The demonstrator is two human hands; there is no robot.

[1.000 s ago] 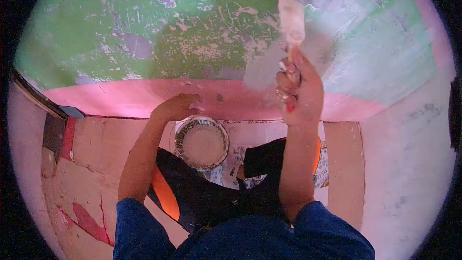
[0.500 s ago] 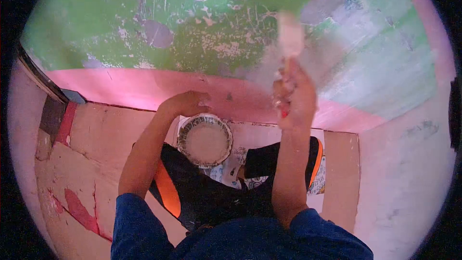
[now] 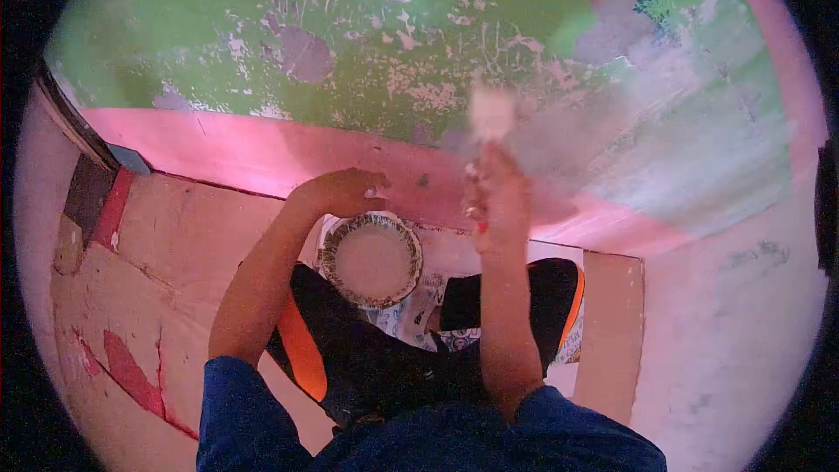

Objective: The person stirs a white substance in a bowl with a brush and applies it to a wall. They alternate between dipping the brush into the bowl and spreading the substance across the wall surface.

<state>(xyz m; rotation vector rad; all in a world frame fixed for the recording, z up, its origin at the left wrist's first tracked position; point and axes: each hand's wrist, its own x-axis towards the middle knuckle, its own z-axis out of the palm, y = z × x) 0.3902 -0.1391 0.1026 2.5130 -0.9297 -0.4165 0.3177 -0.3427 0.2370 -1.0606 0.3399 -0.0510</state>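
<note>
My right hand (image 3: 500, 192) is wrapped round the handle of a paint brush (image 3: 492, 112), whose pale, motion-blurred head is up against the green wall (image 3: 393, 44) with flaking patches. Whitish smears cover the wall to the right of the brush. My left hand (image 3: 351, 191) hangs just above the far rim of a round tub (image 3: 371, 260) of greyish-pink liquid. Its fingers are bent and apart, with pale spots on the tips, and nothing shows between them. The tub stands between my legs.
A pink band (image 3: 236, 144) runs along the bottom of the wall. Printed sheets (image 3: 402, 322) lie under the tub. The brownish floor (image 3: 201, 227) has red patches at the left. A pale side wall (image 3: 725, 332) rises at the right, and a dark frame edge (image 3: 74, 122) stands at the far left.
My right hand and the brush have moved left and down along the wall. My left hand stays above the tub's far rim. The view has shifted slightly.
</note>
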